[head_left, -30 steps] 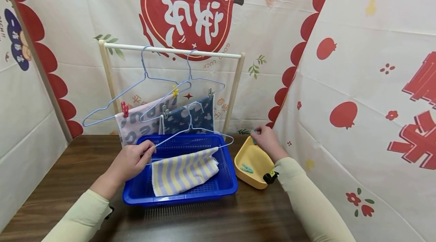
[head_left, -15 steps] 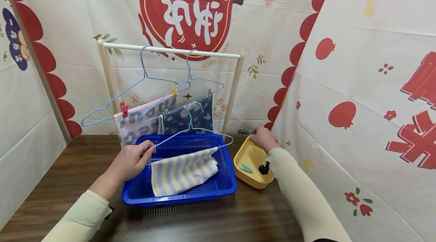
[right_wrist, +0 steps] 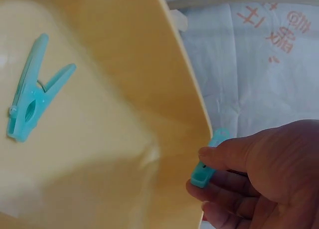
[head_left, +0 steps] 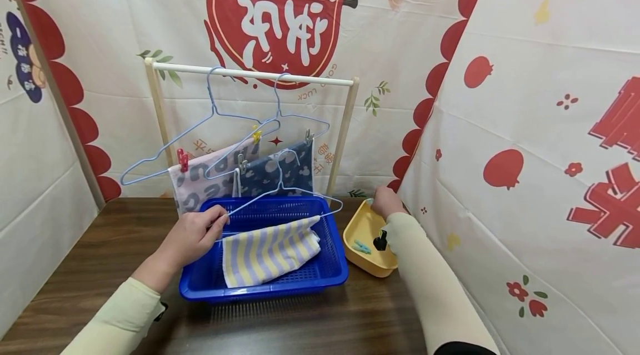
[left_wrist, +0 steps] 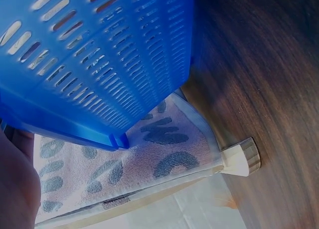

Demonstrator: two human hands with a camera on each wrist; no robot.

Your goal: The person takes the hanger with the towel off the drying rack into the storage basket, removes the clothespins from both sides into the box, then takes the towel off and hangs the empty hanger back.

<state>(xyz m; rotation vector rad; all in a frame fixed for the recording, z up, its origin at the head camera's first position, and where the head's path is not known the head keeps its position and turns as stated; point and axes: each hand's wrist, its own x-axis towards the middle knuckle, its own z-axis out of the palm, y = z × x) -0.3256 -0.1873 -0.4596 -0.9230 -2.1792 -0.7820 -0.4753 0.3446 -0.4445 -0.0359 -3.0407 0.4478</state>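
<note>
In the head view my left hand point(head_left: 197, 235) pinches one end of a blue wire hanger point(head_left: 280, 177), its hook pointing up above a blue basket point(head_left: 265, 291). A yellow-and-lavender striped towel point(head_left: 270, 252) is draped over the hanger's lower bar, inside the basket's outline. At the yellow container point(head_left: 367, 227), my right hand point(head_left: 387, 202) is over the far rim. The right wrist view shows that hand point(right_wrist: 279, 174) pinching a turquoise clothespin point(right_wrist: 202, 175) between thumb and fingers, beside the container wall. Another turquoise clothespin point(right_wrist: 30, 102) lies on the container's floor.
Behind the basket stands a rack with a white rail point(head_left: 250, 73). Two hangers hang there, bearing a pink towel point(head_left: 200, 183) with red and yellow clips and a dark blue towel point(head_left: 270, 174) with grey clips. Printed cloth walls point(head_left: 500, 121) enclose the wooden table point(head_left: 100, 266).
The right forearm has swung slightly left and the hand has turned at the container's far rim, still with the clothespin. My left hand, the hanger and the striped towel have stayed put.
</note>
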